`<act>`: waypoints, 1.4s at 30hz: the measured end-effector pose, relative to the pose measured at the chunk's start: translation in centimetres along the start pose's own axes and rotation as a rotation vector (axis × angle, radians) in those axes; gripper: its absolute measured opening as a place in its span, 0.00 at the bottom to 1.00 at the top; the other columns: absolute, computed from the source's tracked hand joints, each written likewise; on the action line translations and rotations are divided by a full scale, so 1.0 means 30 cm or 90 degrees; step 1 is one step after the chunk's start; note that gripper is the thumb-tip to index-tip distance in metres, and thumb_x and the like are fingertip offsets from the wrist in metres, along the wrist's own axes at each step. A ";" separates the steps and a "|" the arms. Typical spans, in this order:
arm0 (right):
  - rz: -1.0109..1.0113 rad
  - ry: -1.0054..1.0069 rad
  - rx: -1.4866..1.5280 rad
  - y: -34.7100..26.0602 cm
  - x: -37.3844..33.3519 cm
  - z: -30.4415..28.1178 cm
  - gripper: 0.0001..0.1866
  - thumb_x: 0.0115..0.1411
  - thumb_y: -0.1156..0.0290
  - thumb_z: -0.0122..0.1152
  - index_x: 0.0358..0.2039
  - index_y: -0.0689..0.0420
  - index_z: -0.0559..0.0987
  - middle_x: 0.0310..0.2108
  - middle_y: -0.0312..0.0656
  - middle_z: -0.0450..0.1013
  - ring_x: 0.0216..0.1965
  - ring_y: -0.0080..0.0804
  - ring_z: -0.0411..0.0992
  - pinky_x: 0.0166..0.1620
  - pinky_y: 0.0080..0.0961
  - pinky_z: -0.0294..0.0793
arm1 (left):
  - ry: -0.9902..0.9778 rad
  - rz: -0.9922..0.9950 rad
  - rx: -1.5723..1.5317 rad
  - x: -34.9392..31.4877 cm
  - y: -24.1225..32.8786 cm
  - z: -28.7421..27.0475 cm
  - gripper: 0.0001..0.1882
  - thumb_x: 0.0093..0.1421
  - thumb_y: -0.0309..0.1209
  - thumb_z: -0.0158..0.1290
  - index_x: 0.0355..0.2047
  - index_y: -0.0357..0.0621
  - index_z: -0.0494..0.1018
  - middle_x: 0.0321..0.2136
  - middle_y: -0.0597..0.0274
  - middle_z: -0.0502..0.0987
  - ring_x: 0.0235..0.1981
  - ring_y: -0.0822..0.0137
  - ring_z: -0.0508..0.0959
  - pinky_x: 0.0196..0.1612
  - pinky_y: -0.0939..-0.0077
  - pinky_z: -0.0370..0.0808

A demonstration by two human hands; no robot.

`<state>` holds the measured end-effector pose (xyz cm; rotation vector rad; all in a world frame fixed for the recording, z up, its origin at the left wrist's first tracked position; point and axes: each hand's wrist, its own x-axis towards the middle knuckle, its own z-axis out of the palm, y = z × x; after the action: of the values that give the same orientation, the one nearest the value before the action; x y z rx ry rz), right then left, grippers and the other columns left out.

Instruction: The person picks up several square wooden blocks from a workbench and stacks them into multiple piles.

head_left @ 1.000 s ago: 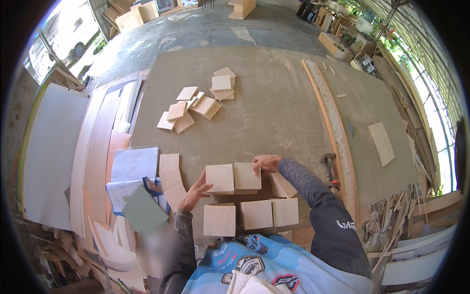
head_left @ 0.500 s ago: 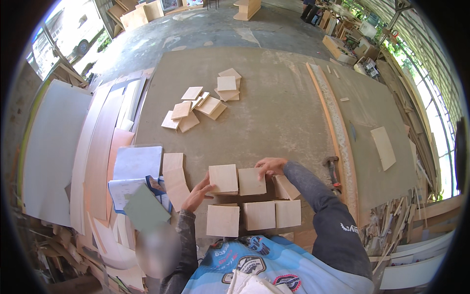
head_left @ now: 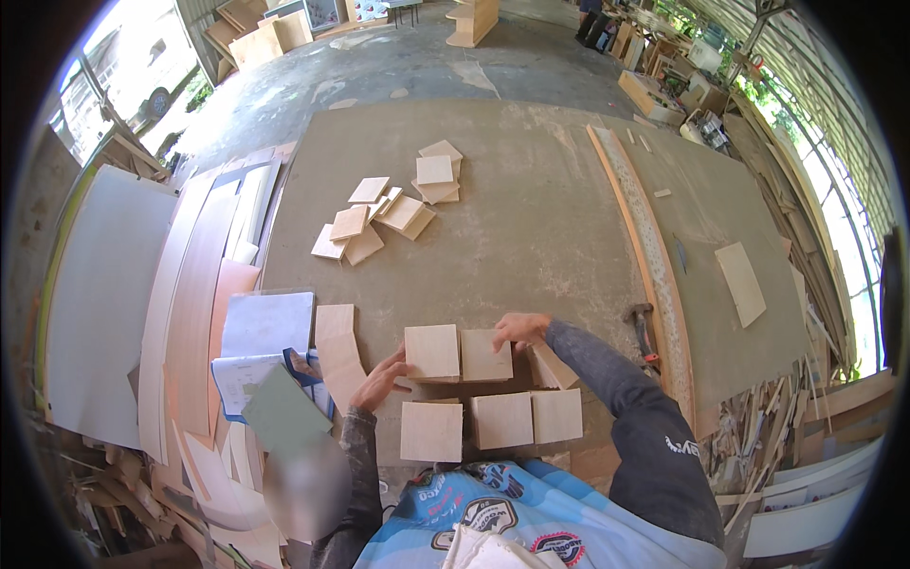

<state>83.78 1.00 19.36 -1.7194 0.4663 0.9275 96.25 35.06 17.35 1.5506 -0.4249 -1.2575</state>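
Observation:
Two stacks of pale square wooden boards stand side by side in front of me: a left stack (head_left: pixel 431 353) and a right stack (head_left: pixel 483 357). My left hand (head_left: pixel 381 381) is beside the left stack, fingers stretched out with the tips at its edge. Bent over the far right corner of the right stack, my right hand (head_left: pixel 521 329) has its fingers on the top square and down its side. Nearer my body is a row of more stacks: one on the left (head_left: pixel 431 432), one in the middle (head_left: pixel 502 420) and one on the right (head_left: pixel 556 417). A tilted stack (head_left: pixel 552 368) leans under my right forearm.
Loose wooden squares (head_left: pixel 349 223) lie scattered farther out on the large board (head_left: pixel 531 218). A curved plywood strip (head_left: pixel 338 346), an open notebook (head_left: pixel 270 322) and a green flat piece (head_left: pixel 284 411) are at left. At right, a hammer (head_left: pixel 644 334) lies by a long wooden edge strip (head_left: pixel 637 237).
My right hand has shifted slightly left, its fingers now more over the top square. My left hand stays by the left stack. The view has tilted a little.

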 end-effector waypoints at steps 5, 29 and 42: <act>0.035 0.031 -0.027 -0.055 -0.013 0.037 0.31 0.59 0.49 0.59 0.56 0.57 0.78 0.68 0.50 0.60 0.69 0.49 0.56 0.63 0.50 0.68 | -0.021 -0.007 0.011 0.026 -0.021 -0.043 0.41 0.64 0.45 0.45 0.74 0.46 0.45 0.71 0.53 0.56 0.64 0.52 0.67 0.55 0.55 0.75; -0.069 0.631 -0.231 -0.952 0.807 -0.410 0.42 0.67 0.33 0.39 0.47 0.64 0.82 0.49 0.60 0.77 0.55 0.54 0.74 0.56 0.49 0.73 | 0.656 -0.075 0.286 0.489 0.371 -0.725 0.51 0.58 0.64 0.53 0.65 0.30 0.59 0.64 0.30 0.60 0.67 0.37 0.58 0.68 0.47 0.56; 0.023 0.531 0.001 -0.890 0.936 -0.447 0.40 0.48 0.46 0.74 0.53 0.61 0.74 0.46 0.50 0.78 0.42 0.47 0.80 0.50 0.38 0.78 | 0.604 -0.189 0.274 0.697 0.374 -0.593 0.57 0.43 0.59 0.69 0.61 0.27 0.61 0.63 0.36 0.64 0.67 0.41 0.61 0.67 0.50 0.59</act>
<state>124.64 1.63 15.89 -2.0545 1.0326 0.1836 123.30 23.11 14.95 2.4271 0.1797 -0.5130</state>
